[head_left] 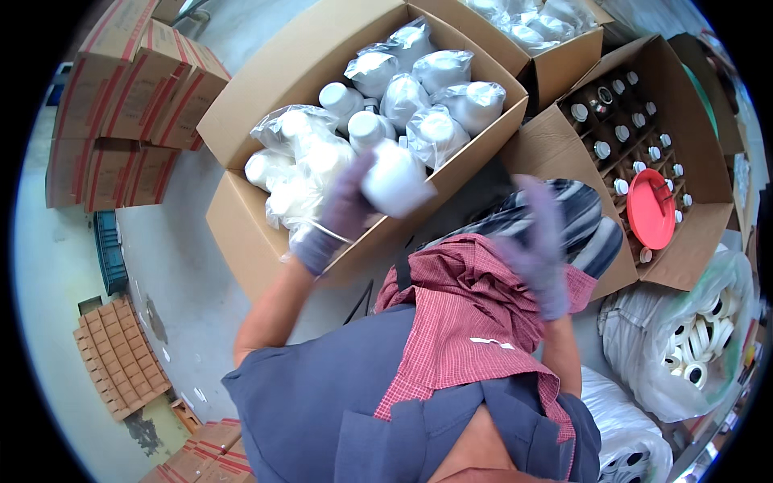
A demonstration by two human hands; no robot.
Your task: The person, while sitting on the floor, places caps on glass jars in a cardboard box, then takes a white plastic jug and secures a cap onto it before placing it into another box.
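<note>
My left hand [344, 200], in a grey-purple knit glove, grips a white plastic bottle [396, 181], blurred by motion, over the near edge of a large open cardboard box [278, 80]. Inside that box are several white bottles, some bare like the capped bottle [368, 129], others in clear bags like the bagged bottle [443, 71]. My right hand [535, 241], gloved the same way and smeared by motion, is above my lap. Its thumb and fingers look stretched apart, with nothing seen in them.
At right, an open divided carton [555, 133] holds brown bottles with pale caps; a red round dish [651, 209] lies on them. A plastic bag of white rings [696, 342] sits nearer. Stacked cartons [133, 88] stand at left, with a blue crate [110, 249] and a brown stack [121, 354].
</note>
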